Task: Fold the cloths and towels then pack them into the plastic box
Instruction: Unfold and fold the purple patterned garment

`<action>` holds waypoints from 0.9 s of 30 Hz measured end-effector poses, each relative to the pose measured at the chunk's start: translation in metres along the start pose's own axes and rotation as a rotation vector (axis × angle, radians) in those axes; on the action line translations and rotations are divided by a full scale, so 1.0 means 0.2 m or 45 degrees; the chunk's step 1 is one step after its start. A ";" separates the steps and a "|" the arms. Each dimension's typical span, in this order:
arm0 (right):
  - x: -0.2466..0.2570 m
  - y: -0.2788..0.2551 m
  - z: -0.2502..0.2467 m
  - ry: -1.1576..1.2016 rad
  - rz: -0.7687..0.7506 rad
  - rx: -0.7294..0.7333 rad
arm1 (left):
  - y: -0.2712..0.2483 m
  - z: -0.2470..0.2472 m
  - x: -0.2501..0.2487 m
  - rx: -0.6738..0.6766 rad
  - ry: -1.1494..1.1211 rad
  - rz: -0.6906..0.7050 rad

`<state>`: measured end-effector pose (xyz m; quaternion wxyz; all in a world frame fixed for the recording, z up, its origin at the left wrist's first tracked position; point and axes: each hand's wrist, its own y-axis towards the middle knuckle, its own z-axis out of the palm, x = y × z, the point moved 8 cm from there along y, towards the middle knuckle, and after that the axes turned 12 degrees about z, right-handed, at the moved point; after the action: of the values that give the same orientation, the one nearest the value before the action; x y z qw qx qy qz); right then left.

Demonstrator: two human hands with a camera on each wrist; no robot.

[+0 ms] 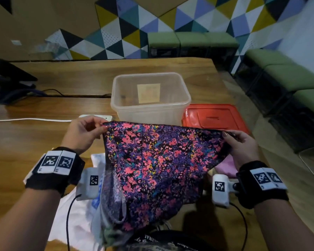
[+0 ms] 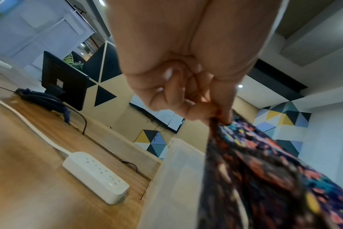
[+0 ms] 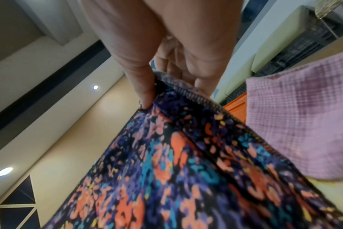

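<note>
On the wooden surface (image 1: 198,84), going left to right, we note a black monitor (image 2: 65,80), a white power strip (image 2: 95,176), the clear plastic box (image 1: 150,98) standing open, and its red lid (image 1: 214,117) lying flat just to the box's right. White cloths (image 1: 76,211) lie under our left wrist; a pink towel (image 3: 298,117) sits under the right. The floral cloth (image 1: 158,165) hangs in the air in front of the box, hiding its near wall. Its top edge runs left to right, the rest drooping toward us. Our left hand (image 1: 85,134) pinches the left corner, our right hand (image 1: 241,144) the right.
</note>
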<state>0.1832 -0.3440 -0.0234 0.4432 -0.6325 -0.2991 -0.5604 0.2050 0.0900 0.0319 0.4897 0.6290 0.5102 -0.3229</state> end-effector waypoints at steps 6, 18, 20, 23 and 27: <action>0.32 -0.07 0.01 -0.120 -0.317 0.005 | 0.11 -0.03 -0.22 -0.275 -0.127 0.110; 0.74 -0.28 -0.07 -0.213 -0.784 -0.203 | 0.18 -0.06 -0.53 -0.567 -0.485 0.279; 0.74 -0.28 -0.06 -0.182 -0.765 -0.127 | 0.17 -0.06 -0.52 -0.565 -0.484 0.292; 0.71 -0.28 -0.07 -0.083 -0.654 -0.012 | 0.15 -0.05 -0.50 -0.610 -0.463 0.305; 0.66 -0.28 -0.08 0.018 -0.528 0.083 | 0.12 -0.07 -0.42 -0.581 -0.447 0.259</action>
<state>0.1531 -0.3495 0.1170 0.3408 -0.5386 -0.4377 -0.6341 0.2044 0.0748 0.1196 0.7288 0.4853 0.4115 -0.2529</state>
